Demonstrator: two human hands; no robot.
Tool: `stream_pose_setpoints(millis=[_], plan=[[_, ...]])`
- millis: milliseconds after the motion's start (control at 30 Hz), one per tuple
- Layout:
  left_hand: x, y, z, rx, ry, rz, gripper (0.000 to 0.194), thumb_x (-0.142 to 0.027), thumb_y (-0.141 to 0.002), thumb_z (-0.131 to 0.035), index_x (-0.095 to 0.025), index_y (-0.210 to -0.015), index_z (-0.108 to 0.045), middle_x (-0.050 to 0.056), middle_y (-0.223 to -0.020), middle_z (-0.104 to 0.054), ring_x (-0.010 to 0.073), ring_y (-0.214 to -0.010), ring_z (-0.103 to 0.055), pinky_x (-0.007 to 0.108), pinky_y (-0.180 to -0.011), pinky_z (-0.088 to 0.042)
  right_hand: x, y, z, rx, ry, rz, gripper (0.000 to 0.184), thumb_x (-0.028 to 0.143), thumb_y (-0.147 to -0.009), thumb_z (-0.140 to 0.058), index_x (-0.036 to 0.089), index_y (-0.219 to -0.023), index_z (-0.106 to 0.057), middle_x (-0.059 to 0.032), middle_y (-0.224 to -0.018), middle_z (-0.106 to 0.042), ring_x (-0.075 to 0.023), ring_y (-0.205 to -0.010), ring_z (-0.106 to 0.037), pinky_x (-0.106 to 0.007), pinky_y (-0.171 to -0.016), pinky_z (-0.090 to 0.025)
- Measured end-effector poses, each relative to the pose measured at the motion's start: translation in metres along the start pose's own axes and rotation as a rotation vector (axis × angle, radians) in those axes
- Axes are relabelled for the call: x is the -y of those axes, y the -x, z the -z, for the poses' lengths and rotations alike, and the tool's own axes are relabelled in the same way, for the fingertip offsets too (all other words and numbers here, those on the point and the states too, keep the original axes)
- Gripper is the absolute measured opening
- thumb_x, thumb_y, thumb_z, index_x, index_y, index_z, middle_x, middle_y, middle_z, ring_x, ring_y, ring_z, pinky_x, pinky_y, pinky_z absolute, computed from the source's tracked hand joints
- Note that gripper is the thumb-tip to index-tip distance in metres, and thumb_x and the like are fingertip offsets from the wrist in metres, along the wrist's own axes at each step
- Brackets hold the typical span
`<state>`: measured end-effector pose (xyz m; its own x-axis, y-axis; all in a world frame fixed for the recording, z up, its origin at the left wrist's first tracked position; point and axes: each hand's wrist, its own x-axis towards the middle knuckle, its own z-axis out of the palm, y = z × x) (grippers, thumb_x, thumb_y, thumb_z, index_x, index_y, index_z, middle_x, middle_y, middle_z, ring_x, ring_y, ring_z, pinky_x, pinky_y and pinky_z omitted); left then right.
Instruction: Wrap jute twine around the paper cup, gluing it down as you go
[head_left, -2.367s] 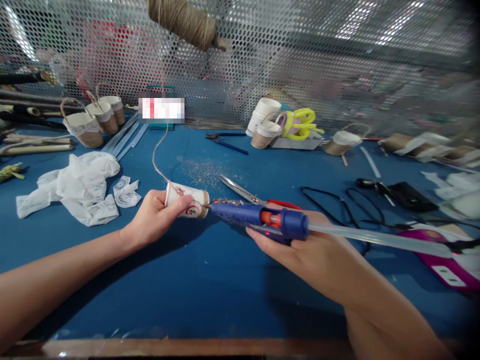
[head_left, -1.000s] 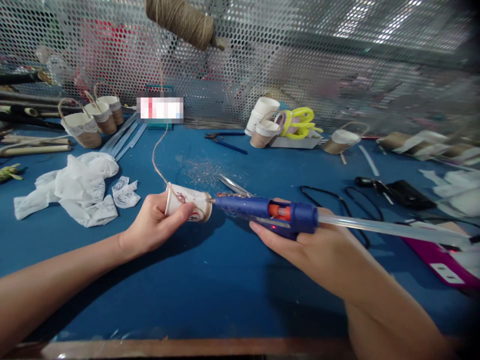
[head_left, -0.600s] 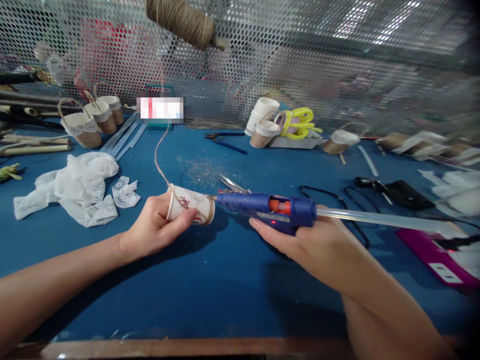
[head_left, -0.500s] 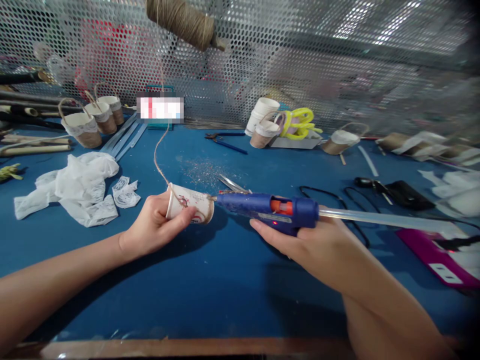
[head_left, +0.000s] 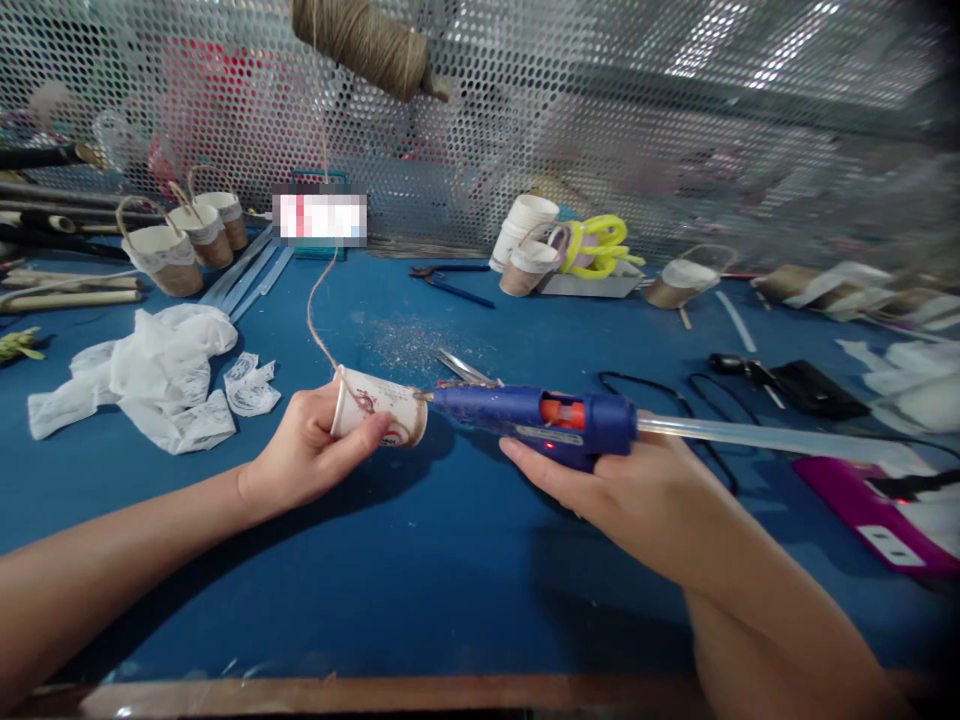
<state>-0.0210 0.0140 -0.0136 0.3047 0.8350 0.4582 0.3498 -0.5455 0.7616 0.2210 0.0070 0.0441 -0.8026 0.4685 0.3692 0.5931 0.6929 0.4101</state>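
Note:
My left hand [head_left: 307,450] is closed around a white paper cup [head_left: 401,400] lying tilted on its side, the thumb pressed along its wall. Twine [head_left: 315,315] runs down from a spool [head_left: 364,45] above, over the rim and along the cup's side. In my right hand [head_left: 637,490] is a blue glue gun [head_left: 517,415], a clear glue stick [head_left: 750,435] jutting from its back and a small red light lit. Its metal nozzle meets the cup near the base; whether glue is flowing cannot be made out. Scissors [head_left: 465,368] lie partly hidden behind the gun.
White lace [head_left: 165,380] is heaped at left, before several twine-wrapped cups [head_left: 169,262]. Blue-handled pliers [head_left: 457,285] lie at the back, near stacked white cups [head_left: 521,225] and yellow cord [head_left: 600,250]. A purple power strip [head_left: 847,510] and black cable [head_left: 697,430] lie right.
Almost nothing differs. The cup has shifted or tilted very slightly in my left hand, while the glue gun stays against it.

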Motion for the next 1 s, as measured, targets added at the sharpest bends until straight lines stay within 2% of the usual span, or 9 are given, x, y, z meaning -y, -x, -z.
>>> stream_pose_setpoints(millis=[100,133,467,667,767,900,1000], plan=[[0.0002,-0.0001,-0.0001,-0.012,-0.011,0.073,0.021,-0.019,-0.080,-0.049,-0.012,-0.066,-0.063,0.005,-0.069,-0.066,0.0113,-0.059,-0.057,0.019,-0.050,-0.043,-0.0012,-0.0002,0.0014,-0.042,0.067,0.131,0.048,-0.001,-0.077,-0.026,0.019,-0.078,-0.069,0.0012,-0.036,-0.049,-0.0142,-0.036,-0.050,-0.025,-0.042,-0.031],[0.0006,0.0000,-0.0002,-0.017,-0.017,0.085,0.022,-0.020,-0.080,-0.049,-0.012,-0.065,-0.063,0.004,-0.067,-0.066,0.0112,-0.058,-0.057,0.019,-0.049,-0.043,-0.0018,0.0000,0.0017,-0.045,0.073,0.134,0.048,-0.001,-0.077,-0.026,0.019,-0.078,-0.069,0.0019,-0.034,-0.047,-0.0141,-0.036,-0.050,-0.024,-0.042,-0.031],[0.0010,-0.0004,-0.0004,-0.013,0.041,0.181,0.023,-0.022,-0.081,-0.050,-0.012,-0.068,-0.066,0.005,-0.073,-0.070,0.0119,-0.063,-0.060,0.017,-0.050,-0.043,0.0002,0.0021,0.0015,-0.035,0.041,0.125,0.045,-0.002,-0.077,-0.029,0.022,-0.080,-0.068,0.0011,-0.045,-0.056,-0.0158,-0.044,-0.054,-0.028,-0.052,-0.036],[0.0002,-0.0008,-0.0010,-0.013,0.095,0.229,0.024,-0.024,-0.081,-0.050,-0.012,-0.068,-0.066,0.005,-0.074,-0.071,0.0124,-0.062,-0.061,0.018,-0.054,-0.046,-0.0028,0.0028,0.0014,-0.023,0.081,0.140,0.046,-0.003,-0.075,-0.028,0.021,-0.081,-0.068,0.0033,-0.035,-0.046,-0.0145,-0.039,-0.051,-0.026,-0.048,-0.033],[-0.0002,-0.0009,-0.0014,-0.011,0.107,0.227,0.024,-0.023,-0.081,-0.050,-0.012,-0.067,-0.067,0.005,-0.074,-0.071,0.0135,-0.062,-0.062,0.020,-0.054,-0.048,-0.0038,0.0043,0.0003,0.003,0.093,0.150,0.046,-0.001,-0.074,-0.029,0.022,-0.084,-0.067,0.0021,-0.040,-0.052,-0.0143,-0.039,-0.050,-0.026,-0.046,-0.032],[-0.0010,-0.0024,-0.0016,-0.025,0.140,0.240,0.023,-0.022,-0.080,-0.052,-0.013,-0.066,-0.067,0.005,-0.076,-0.073,0.0148,-0.064,-0.064,0.021,-0.055,-0.050,-0.0009,0.0065,-0.0010,0.023,0.086,0.124,0.045,0.000,-0.076,-0.030,0.023,-0.084,-0.068,-0.0004,-0.049,-0.058,-0.0168,-0.046,-0.054,-0.029,-0.052,-0.034],[-0.0013,-0.0035,-0.0018,-0.038,0.177,0.285,0.023,-0.024,-0.079,-0.053,-0.013,-0.067,-0.068,0.005,-0.078,-0.073,0.0157,-0.066,-0.066,0.021,-0.057,-0.051,0.0025,0.0075,-0.0019,-0.012,0.036,0.072,0.044,0.002,-0.081,-0.029,0.024,-0.082,-0.067,-0.0007,-0.049,-0.057,-0.0184,-0.053,-0.055,-0.031,-0.055,-0.035]])
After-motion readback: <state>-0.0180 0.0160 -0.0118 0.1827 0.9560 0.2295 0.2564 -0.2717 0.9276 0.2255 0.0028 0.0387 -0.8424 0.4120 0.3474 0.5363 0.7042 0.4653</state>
